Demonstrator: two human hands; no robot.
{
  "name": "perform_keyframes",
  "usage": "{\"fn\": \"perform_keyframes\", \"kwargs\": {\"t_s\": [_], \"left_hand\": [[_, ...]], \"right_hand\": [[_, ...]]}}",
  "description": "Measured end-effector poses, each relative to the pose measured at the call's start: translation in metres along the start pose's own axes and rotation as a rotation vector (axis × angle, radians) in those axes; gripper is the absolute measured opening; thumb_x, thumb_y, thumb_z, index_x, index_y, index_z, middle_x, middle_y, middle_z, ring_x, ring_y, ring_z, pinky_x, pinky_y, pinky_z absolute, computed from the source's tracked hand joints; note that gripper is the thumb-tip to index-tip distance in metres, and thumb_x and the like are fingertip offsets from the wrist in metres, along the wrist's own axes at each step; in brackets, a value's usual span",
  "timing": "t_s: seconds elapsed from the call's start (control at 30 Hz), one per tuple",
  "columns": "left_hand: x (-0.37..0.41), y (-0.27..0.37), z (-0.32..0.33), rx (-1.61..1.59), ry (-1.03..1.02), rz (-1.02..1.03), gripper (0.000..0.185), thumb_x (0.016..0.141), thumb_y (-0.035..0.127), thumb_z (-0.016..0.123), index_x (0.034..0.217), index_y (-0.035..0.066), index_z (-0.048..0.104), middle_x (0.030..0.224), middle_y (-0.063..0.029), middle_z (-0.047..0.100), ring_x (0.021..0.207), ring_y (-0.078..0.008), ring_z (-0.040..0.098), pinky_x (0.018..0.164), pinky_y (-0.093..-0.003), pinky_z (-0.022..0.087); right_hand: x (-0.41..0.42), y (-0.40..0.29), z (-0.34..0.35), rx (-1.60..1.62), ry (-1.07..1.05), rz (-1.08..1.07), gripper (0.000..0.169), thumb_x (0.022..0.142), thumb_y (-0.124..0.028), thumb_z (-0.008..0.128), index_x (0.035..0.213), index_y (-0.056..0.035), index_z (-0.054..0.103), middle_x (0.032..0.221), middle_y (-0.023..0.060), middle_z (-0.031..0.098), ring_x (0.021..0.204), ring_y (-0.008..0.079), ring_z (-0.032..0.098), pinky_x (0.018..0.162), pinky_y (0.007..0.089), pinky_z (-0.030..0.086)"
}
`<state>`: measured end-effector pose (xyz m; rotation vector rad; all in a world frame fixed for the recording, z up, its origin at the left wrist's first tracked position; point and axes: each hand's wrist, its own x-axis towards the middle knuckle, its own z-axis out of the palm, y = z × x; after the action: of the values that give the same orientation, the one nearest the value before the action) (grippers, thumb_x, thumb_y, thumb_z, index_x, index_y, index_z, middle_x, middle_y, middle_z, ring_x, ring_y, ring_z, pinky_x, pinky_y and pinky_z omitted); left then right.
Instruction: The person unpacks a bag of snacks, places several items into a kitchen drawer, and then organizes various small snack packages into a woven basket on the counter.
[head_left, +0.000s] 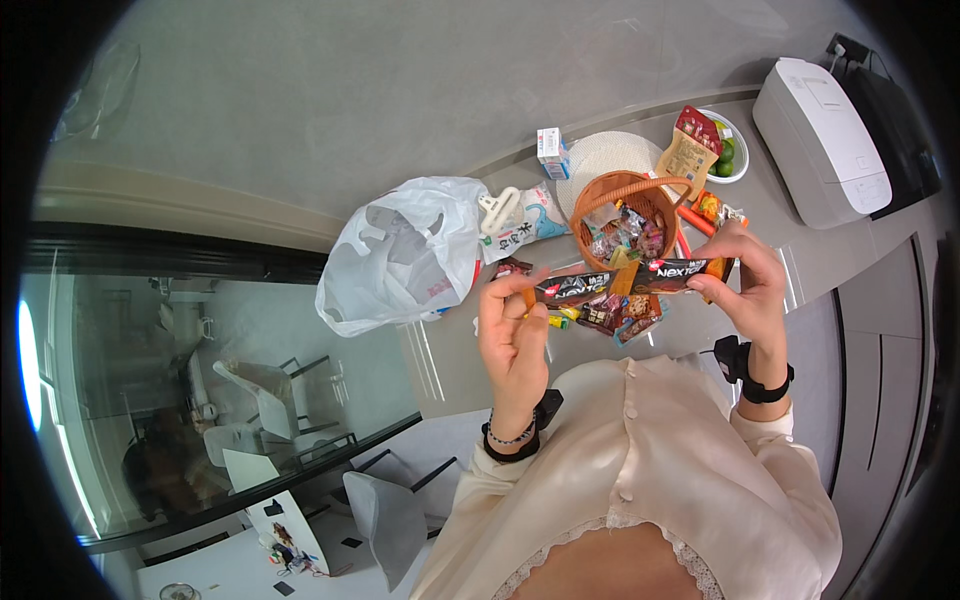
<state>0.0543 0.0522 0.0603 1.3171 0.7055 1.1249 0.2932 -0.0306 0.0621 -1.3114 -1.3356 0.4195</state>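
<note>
My left hand (514, 337) and my right hand (746, 274) hold the two ends of a pair of black-and-orange Nextar snack packets (671, 277). They meet end to end at an orange seam; I cannot tell whether they are joined or overlapping. Just beyond them stands a brown wicker basket (626, 187) with a hoop handle, holding several small wrapped sweets (626, 232). Below the packets, other wrapped snacks (604, 315) lie on the grey counter (465, 360), partly hidden by the packets and my left hand.
A white plastic bag (405, 255) bulges at the left, beside a printed snack bag (532, 217). Behind are a small carton (553, 154), a round woven mat (600, 154), a standing pouch (688, 154) and a bowl of green fruit (726, 154). A white appliance (821, 146) stands right.
</note>
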Motion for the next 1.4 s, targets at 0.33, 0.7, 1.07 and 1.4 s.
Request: {"fn": "perform_keyframes", "kwargs": {"t_s": [0.33,0.7,1.07,1.4], "left_hand": [[0.009,-0.007,0.0,-0.131,-0.115,0.343,0.009,0.089,-0.001,0.048,0.089,0.003,0.039,0.101,-0.0267,0.062,0.1,-0.0321,0.06,0.088,-0.0374,0.046],[0.009,-0.01,-0.002,-0.086,-0.046,0.488,0.018,0.087,0.005,0.059,0.075,0.005,0.045,0.122,-0.0229,0.046,0.11,-0.042,0.054,0.095,-0.0504,0.044],[0.008,-0.012,-0.005,-0.044,-0.021,0.515,0.016,0.086,0.002,0.057,0.075,0.005,0.046,0.122,-0.0205,0.044,0.109,-0.0428,0.054,0.091,-0.0494,0.048],[0.01,-0.018,-0.009,-0.107,0.001,0.487,0.016,0.086,0.0,0.056,0.075,0.005,0.045,0.121,-0.0212,0.042,0.106,-0.0416,0.057,0.084,-0.0442,0.053]], "right_hand": [[0.0,0.0,0.005,-0.045,0.077,-0.197,0.02,0.062,0.007,0.07,0.076,-0.0022,0.059,0.075,0.0063,0.054,0.068,0.0175,0.051,0.062,0.0277,0.041],[-0.002,0.0,0.01,-0.066,0.177,-0.258,0.019,0.063,0.008,0.068,0.075,-0.0022,0.057,0.075,0.0069,0.051,0.069,0.0173,0.05,0.065,0.028,0.041],[-0.005,0.004,0.014,-0.087,0.214,-0.238,0.019,0.065,0.008,0.068,0.074,-0.0034,0.057,0.076,0.0066,0.052,0.069,0.0165,0.05,0.063,0.0269,0.04],[-0.008,0.004,0.021,-0.036,0.16,-0.199,0.02,0.066,0.01,0.062,0.076,-0.0049,0.053,0.09,0.0104,0.055,0.087,0.0209,0.054,0.077,0.0316,0.042]]}}
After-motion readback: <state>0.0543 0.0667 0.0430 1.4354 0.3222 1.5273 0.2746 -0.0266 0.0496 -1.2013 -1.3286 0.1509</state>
